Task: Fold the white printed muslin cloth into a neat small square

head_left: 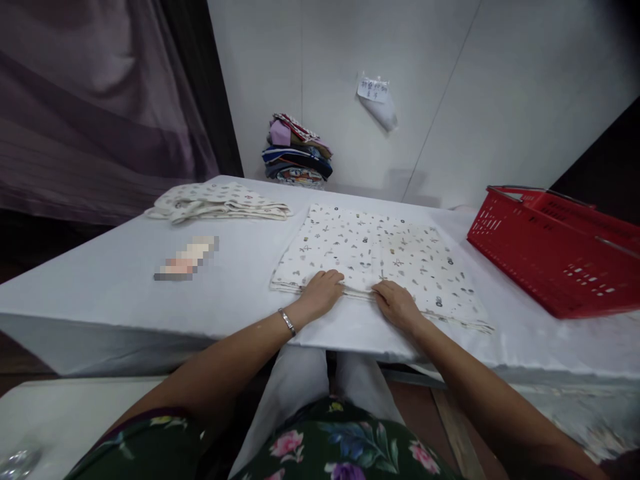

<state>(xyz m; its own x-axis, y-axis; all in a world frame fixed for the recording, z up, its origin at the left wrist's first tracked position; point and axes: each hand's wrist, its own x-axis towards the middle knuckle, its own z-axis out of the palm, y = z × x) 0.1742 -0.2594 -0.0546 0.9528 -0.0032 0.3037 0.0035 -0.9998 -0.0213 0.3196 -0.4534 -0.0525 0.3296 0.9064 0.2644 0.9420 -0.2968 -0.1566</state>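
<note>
A white printed cloth with small grey and dark motifs lies flat on the table, folded into several layers. My left hand holds its near edge just left of the middle, fingers curled over the top. On the other side of a short gap, my right hand pinches the same edge. The cloth's right part reaches beyond my right hand, with its layers showing along the front. My thumbs are mostly hidden. A second cloth with a similar print rests loosely folded at the back left of the table.
A white cover drapes the table. On the right stands a red plastic basket. At the left lies a pixelated flat item. A stack of folded clothes is by the wall, below and left of a taped paper sign.
</note>
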